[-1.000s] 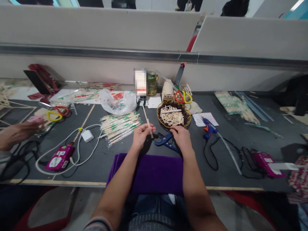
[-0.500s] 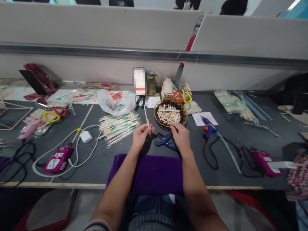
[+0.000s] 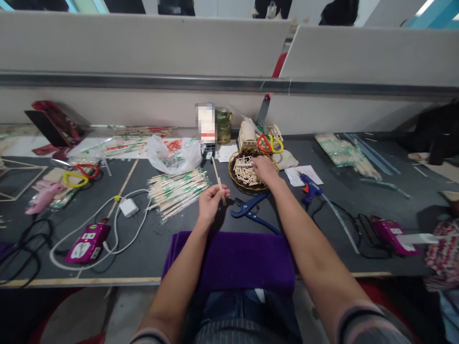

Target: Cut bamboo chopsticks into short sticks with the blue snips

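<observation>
My left hand (image 3: 212,199) is closed around a thin wooden chopstick (image 3: 215,168), which slants up and away, with a shorter wooden piece (image 3: 220,183) alongside it at the fingers. Over the right part of a woven basket (image 3: 234,183) is my right hand (image 3: 264,168), its fingers bent down and drawn together at the cut stick pieces (image 3: 245,173). Whether a piece is between those fingertips I cannot make out. A white pen-like rod (image 3: 244,165) lies on the pieces. Blue-handled cutters (image 3: 251,211) rest on the table between my forearms.
Wrapped chopsticks (image 3: 179,191) lie left of my left hand, below a clear plastic bag (image 3: 174,154). A blue glue gun (image 3: 309,185) lies right of the basket. Scissors (image 3: 268,143) stand behind it. A folded purple cloth (image 3: 233,260) covers the front edge. A power strip (image 3: 89,242) sits left.
My right hand has moved forward from the basket's near rim to above the pieces inside, uncovering the cutters' handles. My left hand stays in place, still holding the chopstick.
</observation>
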Action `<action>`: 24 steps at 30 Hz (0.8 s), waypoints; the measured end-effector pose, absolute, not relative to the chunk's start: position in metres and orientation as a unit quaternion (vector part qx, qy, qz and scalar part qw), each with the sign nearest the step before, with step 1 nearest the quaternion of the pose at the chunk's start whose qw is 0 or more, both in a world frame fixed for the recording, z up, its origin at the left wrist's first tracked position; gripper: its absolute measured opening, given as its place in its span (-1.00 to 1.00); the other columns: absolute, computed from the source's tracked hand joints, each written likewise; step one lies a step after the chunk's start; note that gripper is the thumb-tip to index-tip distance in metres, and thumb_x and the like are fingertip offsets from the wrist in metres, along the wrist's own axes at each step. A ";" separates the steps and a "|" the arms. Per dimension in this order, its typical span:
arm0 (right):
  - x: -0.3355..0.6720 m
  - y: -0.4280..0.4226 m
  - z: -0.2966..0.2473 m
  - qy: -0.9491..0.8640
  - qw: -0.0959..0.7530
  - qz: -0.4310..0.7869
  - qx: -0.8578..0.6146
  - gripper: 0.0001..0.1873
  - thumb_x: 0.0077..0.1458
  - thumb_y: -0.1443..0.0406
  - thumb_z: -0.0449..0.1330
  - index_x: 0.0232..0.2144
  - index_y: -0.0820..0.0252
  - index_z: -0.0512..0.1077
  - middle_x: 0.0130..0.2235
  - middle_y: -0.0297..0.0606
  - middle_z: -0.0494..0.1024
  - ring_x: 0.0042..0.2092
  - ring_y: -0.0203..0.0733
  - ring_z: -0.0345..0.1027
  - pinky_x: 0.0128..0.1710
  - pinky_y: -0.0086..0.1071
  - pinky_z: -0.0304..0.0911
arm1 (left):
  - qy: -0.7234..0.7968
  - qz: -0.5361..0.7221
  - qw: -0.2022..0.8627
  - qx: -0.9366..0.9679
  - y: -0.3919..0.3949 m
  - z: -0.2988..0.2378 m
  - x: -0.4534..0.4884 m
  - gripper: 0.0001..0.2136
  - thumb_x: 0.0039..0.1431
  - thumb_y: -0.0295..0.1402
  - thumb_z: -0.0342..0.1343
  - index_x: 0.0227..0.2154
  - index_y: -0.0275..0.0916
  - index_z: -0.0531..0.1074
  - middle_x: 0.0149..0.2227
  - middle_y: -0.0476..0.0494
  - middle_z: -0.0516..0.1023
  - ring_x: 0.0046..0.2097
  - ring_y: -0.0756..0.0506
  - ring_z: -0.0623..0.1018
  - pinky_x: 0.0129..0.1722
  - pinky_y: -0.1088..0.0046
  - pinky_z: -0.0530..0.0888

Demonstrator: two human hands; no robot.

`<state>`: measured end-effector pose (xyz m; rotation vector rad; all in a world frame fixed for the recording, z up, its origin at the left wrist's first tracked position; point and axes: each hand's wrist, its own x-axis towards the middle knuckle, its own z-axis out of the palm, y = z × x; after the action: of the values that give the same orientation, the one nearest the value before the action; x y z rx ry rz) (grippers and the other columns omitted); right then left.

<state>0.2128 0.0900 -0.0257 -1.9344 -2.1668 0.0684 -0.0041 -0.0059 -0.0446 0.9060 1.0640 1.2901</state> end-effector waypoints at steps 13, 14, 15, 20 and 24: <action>0.243 0.055 -0.018 -0.617 0.369 0.139 -0.681 -0.80 0.04 0.31 0.12 -0.25 0.21 0.43 -0.33 -0.22 0.51 -0.31 -0.16 0.34 -0.25 -0.27 0.25 | 0.461 0.556 0.576 0.383 -0.006 -0.046 -0.003 -0.64 -0.18 -0.15 0.34 -0.36 -0.32 0.52 -0.43 -0.17 0.62 -0.40 -0.07 0.59 -0.29 0.36 0.52; 0.242 0.051 -0.019 -0.594 0.415 0.181 -0.665 -0.77 0.02 0.29 0.13 -0.23 0.20 0.42 -0.36 -0.27 0.49 -0.36 -0.21 0.33 -0.29 -0.30 0.26 | 0.461 0.558 0.576 0.380 -0.006 -0.046 -0.003 -0.64 -0.18 -0.16 0.34 -0.36 -0.32 0.52 -0.43 -0.17 0.62 -0.40 -0.07 0.59 -0.29 0.36 0.52; 0.240 0.048 -0.020 -0.569 0.456 0.226 -0.646 -0.74 0.00 0.26 0.14 -0.21 0.20 0.41 -0.39 -0.32 0.47 -0.40 -0.24 0.31 -0.34 -0.33 0.27 | 0.462 0.558 0.576 0.378 -0.006 -0.047 -0.003 -0.64 -0.18 -0.16 0.35 -0.36 -0.32 0.52 -0.42 -0.17 0.62 -0.40 -0.07 0.59 -0.29 0.37 0.52; 0.224 0.036 -0.019 -0.435 0.579 0.406 -0.557 -0.70 -0.16 0.15 0.28 -0.38 0.18 0.38 -0.55 -0.44 0.40 -0.54 -0.33 0.25 -0.60 -0.47 0.18 | 0.463 0.545 0.587 0.379 -0.006 -0.046 -0.004 -0.63 -0.20 -0.16 0.36 -0.37 -0.31 0.52 -0.43 -0.17 0.62 -0.40 -0.06 0.59 -0.30 0.38 0.51; 0.204 0.028 -0.012 -0.357 0.608 0.499 -0.504 -0.64 -0.24 0.12 0.37 -0.45 0.17 0.34 -0.56 -0.43 0.45 -0.57 -0.37 0.28 -0.67 -0.54 0.18 | 0.452 0.511 0.630 0.370 -0.009 -0.044 -0.001 -0.61 -0.24 -0.15 0.39 -0.39 -0.32 0.53 -0.42 -0.19 0.63 -0.41 -0.06 0.59 -0.33 0.41 0.51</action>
<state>0.2039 0.0282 -0.0123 -1.1645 -0.8248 1.1542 -0.0014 -0.0087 -0.0437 0.8483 1.0363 1.1705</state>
